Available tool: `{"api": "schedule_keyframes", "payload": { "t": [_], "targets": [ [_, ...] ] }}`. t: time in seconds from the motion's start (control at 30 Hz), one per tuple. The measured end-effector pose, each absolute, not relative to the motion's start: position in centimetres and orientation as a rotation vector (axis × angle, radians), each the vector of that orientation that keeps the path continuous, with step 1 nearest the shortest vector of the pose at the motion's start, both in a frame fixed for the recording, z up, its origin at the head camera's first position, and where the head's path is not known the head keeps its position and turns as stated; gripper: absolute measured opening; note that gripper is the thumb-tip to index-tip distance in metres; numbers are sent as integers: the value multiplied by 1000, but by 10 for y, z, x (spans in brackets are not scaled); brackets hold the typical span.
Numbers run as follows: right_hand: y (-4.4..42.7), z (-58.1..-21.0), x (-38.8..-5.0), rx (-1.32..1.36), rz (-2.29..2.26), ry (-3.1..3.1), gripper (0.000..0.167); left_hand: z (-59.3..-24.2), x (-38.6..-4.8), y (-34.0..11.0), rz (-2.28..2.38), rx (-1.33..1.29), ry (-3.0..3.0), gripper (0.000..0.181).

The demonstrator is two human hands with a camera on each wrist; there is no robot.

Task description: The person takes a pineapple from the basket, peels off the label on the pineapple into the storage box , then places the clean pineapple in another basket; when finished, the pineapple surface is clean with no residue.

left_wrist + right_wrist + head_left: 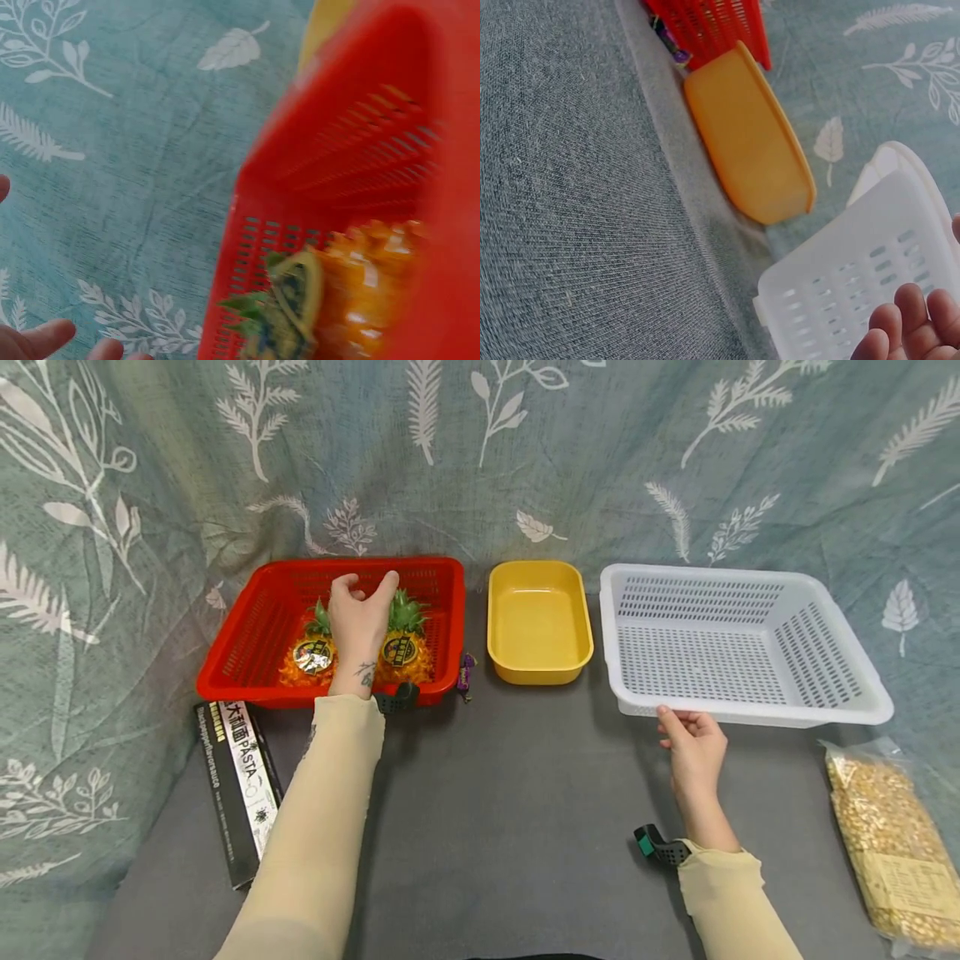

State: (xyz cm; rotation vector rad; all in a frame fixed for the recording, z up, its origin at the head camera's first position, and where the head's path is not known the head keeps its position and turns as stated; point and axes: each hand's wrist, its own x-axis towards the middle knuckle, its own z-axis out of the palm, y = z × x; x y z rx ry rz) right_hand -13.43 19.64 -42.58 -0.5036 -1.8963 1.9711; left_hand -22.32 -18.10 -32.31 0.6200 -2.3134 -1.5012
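OK, clock: 12 = straight ahead. L hand (360, 622) over red basket (431, 570) at 11 o'clock, thumb & fingers apart, nothing seen btwn them. Two pineapple-style packs (295, 670) lie inside that basket, below the hand, leaves twd 12. R hand (693, 760) at near edge of white basket (697, 652), 1–2 o'clock; fingers loosely bent, nothing seen in them; rim contact can't tell.

Step (judged): L hand working at the packs; putting in vs. taking out can't tell. Next move prob. calls for L fingers clearing the red rim, w/ or w/o a pack.

Surroundings: yellow tub (540, 618) approx. 12, btwn baskets, so in the way of a low sideways carry. Purple wrapped sweet (465, 675) just beside red basket, nr 12. Pasta box (225, 793) at 10, grain bag (885, 827) btwn 2 & 3. L forearm (322, 818) hides part of red near wall.
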Motion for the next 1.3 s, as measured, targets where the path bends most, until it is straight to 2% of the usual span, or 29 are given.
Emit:
{"api": "schedule_keyframes", "payload": {
  "t": [0.23,0.63,1.3],
  "targets": [
    [197,-426,-133,-466,1984,-1873,12,-336,-211,-178,-1488,652,-2439,87],
    [196,-428,-135,-448,2007,-1813,13,-358,-205,-173,-1253,692,-2730,93],
    [197,-427,-134,-459,2031,-1791,17,-361,-211,-182,-1158,474,-2975,95]
  ]
}}
